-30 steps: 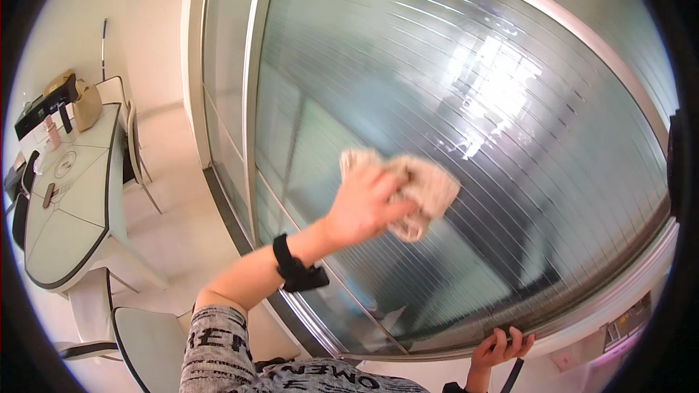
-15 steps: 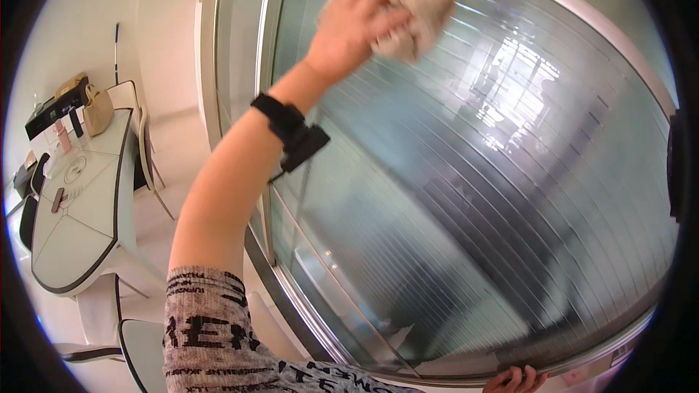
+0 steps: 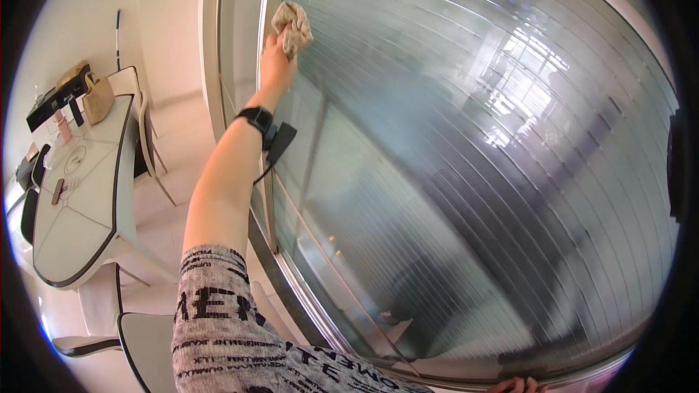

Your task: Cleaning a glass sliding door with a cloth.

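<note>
My left hand (image 3: 279, 62) is closed around a crumpled beige cloth (image 3: 297, 25), which is pressed against a ribbed glass panel (image 3: 408, 138) near its upper left frame. A black band with a small device (image 3: 266, 131) is strapped round my left wrist. At the bottom right, my right hand (image 3: 518, 386) shows only its fingertips, slightly apart, beside the lower rail of the panel. The rest of that hand is cut off by the picture's edge; it seems to hold nothing.
A metal frame (image 3: 273, 0) borders the panel on the left. Further left stands a glass-topped table (image 3: 80, 211) bearing a tan bag (image 3: 97, 102), a pink bottle (image 3: 63, 128) and a black box. Chairs (image 3: 142, 116) surround it. A thin pole (image 3: 118, 40) leans against the wall.
My left hand has swept the cloth left and slightly down across the glass, to the frame's side. My right hand has dropped slightly lower in the picture.
</note>
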